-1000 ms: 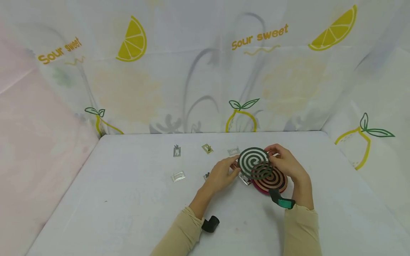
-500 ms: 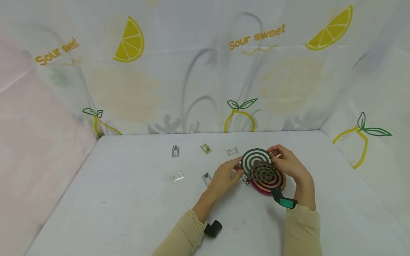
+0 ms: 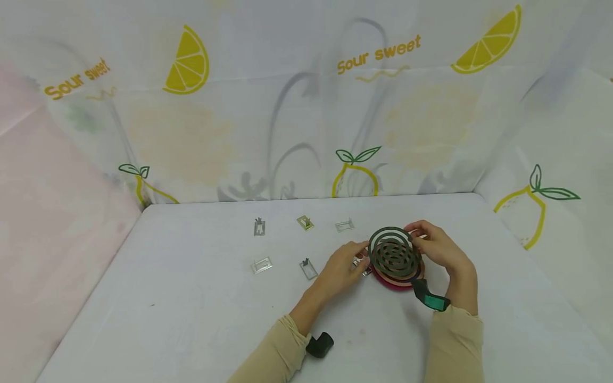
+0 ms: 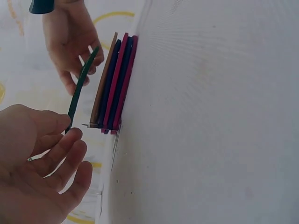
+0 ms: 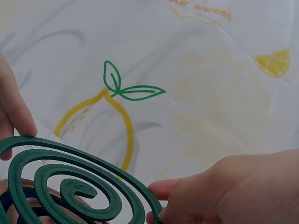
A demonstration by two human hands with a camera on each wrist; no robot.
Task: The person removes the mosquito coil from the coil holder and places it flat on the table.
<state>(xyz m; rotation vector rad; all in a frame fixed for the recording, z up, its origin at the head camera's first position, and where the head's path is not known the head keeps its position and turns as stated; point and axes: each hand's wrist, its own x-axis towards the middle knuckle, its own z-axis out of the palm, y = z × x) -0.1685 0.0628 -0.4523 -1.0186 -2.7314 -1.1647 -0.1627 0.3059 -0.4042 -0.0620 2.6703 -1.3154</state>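
Note:
A green mosquito coil (image 3: pixel 390 230) is held between both hands, tilted above a stack of coils (image 3: pixel 390 285). My left hand (image 3: pixel 341 270) pinches its left edge with thumb and fingertips. At the far right edge, the fingers of my right hand (image 3: pixel 441 248) grip it. Seen edge-on in the left wrist view, the green coil (image 4: pixel 77 91) stands apart from the stack (image 4: pixel 112 88), which shows brown, blue and magenta layers. Spiral gaps of the green coil (image 5: pixel 16 186) let brown and blue show through in the right wrist view.
Small metal coil stands lie in two rows on the white table (image 3: pixel 201 319), among them a silver one (image 3: pixel 259 228), a gold one (image 3: pixel 305 223) and another silver one (image 3: pixel 308 269). One stand (image 3: pixel 366 270) lies partly hidden beside the stack. A lemon-print cloth (image 3: pixel 297 106) hangs behind.
Both hands have brought the green coil right and a little nearer, so it now overlaps most of the stack. The silver stand near my left wrist has come into fuller view.

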